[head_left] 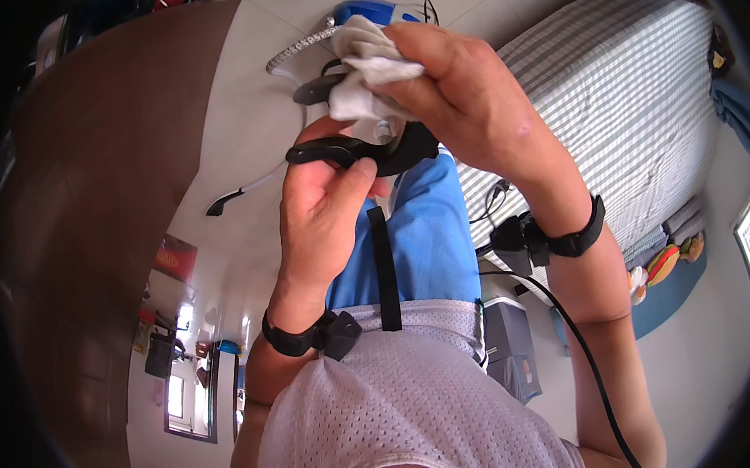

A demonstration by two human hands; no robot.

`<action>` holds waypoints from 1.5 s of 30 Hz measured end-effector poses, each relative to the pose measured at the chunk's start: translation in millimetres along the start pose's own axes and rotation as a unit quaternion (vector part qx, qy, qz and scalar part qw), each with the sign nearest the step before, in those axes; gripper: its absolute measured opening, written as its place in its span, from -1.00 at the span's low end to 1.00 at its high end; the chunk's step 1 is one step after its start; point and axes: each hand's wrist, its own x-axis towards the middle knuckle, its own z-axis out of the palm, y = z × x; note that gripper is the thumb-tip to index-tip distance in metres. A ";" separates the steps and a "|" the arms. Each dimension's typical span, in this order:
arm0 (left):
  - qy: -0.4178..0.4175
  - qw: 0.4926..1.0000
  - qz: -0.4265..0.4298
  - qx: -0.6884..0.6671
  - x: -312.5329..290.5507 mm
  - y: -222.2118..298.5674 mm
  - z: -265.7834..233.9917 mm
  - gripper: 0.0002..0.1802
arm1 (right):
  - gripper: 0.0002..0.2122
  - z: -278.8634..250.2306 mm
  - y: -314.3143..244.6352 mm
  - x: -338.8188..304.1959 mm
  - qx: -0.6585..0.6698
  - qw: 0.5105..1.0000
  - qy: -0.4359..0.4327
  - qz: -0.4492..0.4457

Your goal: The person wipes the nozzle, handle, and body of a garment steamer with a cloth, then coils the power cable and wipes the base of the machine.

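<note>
My left hand [316, 224] is closed on a curved black plastic piece [329, 150], its thumb pressed against the lower edge. That piece looks like a hanger arm and widens toward the right, partly behind my right hand. My right hand [478, 96] grips a crumpled white cloth [364, 88] just above it. Whether the cloth touches the black piece, I cannot tell. Beyond the cloth's left side another dark flat part [317, 91] sticks out. A pale braided hose [296, 49] loops behind, toward a blue appliance [365, 10] on the floor.
At the right stands a bed with a checked cover [619, 64]. A brown surface [118, 103] curves along the left. On the floor lies a thin rod with a black end [216, 205]. Beside my right hip is a grey box [510, 345], and a black cable [585, 350] runs along my right arm.
</note>
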 end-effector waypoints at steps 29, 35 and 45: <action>0.003 0.998 0.058 -0.019 4.3 -0.1 9.0 -0.66 | -0.60 27.5 -27.8 18.7 -0.258 0.954 0.133 -0.081; 0.009 0.996 0.074 0.041 6.7 3.2 7.5 -0.49 | -0.46 14.8 -46.3 13.4 -0.312 0.947 0.003 0.080; -0.012 0.998 0.050 -0.040 6.9 7.5 4.4 -0.33 | -0.50 4.4 -80.1 -42.5 -0.225 0.962 0.153 0.037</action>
